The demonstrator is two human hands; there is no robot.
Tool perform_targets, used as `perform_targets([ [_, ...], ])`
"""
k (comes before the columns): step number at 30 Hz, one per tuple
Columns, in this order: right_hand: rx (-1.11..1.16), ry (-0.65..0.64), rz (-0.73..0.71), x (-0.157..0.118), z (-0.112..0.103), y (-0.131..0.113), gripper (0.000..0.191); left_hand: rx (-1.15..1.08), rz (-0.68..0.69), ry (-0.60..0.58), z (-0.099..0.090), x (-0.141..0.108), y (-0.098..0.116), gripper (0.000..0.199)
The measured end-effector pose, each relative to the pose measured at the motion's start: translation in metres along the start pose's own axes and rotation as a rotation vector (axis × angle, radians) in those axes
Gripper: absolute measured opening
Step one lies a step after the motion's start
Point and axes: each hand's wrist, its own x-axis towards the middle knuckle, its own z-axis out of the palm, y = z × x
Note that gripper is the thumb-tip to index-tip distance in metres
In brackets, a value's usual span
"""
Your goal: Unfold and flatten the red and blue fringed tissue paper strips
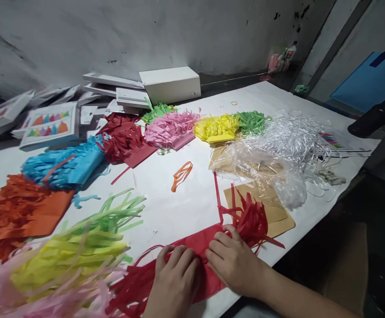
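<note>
A sheet of red tissue paper point(199, 237), cut into fringe at both ends, lies across the near edge of the table. My left hand point(175, 276) is on its left part with fingers curled over the paper. Close by, my right hand point(234, 260) has its fingers bent onto the uncut middle band. The fingertips of both hands press into the paper and are partly hidden. Red fringe point(250, 216) bunches up beyond my right hand, over brown card point(280, 218). More red strips spread out left of my left hand.
Fringed tissue bundles in orange point(47, 212), blue point(80, 165), pink point(172, 128) and yellow point(217, 128) surround the work. Boxes point(51, 126) stand along the wall. At right lie clear plastic point(262, 165) and white string point(292, 134). An orange loop point(181, 176) lies mid-table.
</note>
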Motion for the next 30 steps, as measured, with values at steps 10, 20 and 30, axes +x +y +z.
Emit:
perform_targets([
  [10, 0.033, 0.046, 0.0, -0.004, 0.008, 0.006, 0.024, -0.138, -0.034, 0.016, 0.006, -0.012, -0.013, 0.017],
  [20, 0.039, 0.024, 0.297, -0.013, -0.002, 0.011, 0.009, 0.084, -0.263, -0.015, 0.004, 0.001, 0.014, 0.017],
  [30, -0.054, 0.038, 0.011, -0.015, -0.003, 0.007, 0.022, 0.198, 0.017, -0.066, 0.005, 0.005, 0.012, 0.025],
])
